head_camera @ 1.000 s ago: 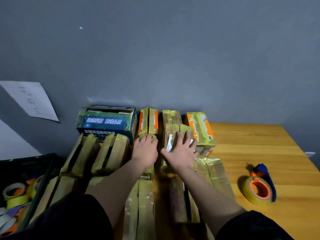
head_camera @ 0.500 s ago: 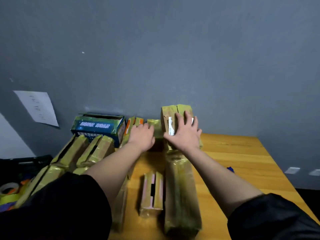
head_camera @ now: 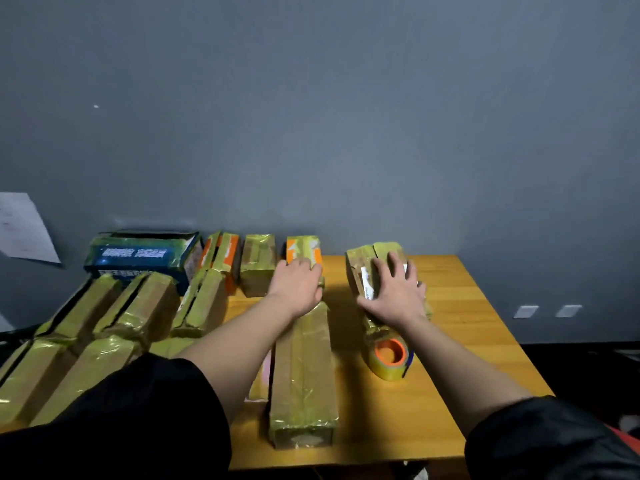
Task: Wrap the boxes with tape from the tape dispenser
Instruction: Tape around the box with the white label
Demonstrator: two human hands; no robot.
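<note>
Yellow-taped box (head_camera: 377, 268) sits under the flat, spread right hand (head_camera: 393, 295), nothing clamped; the left hand (head_camera: 299, 285) lies flat on a far box (head_camera: 304, 252). Pulled nearward, the box could knock the tape dispenser (head_camera: 390, 358) off the bench (head_camera: 467, 341)

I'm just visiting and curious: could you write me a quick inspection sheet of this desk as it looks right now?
Surface: wooden table, bare on the right.
Job's things: tape dispenser with orange core; box with white label under the right hand; long taped box in front.
Clutter: many taped boxes on the left; blue box at the back.
Hands: left hand rests on an orange-marked box; right hand lies flat, fingers spread.
Cables: nothing seen.
Surroundings: grey wall; paper sheet on it.
</note>
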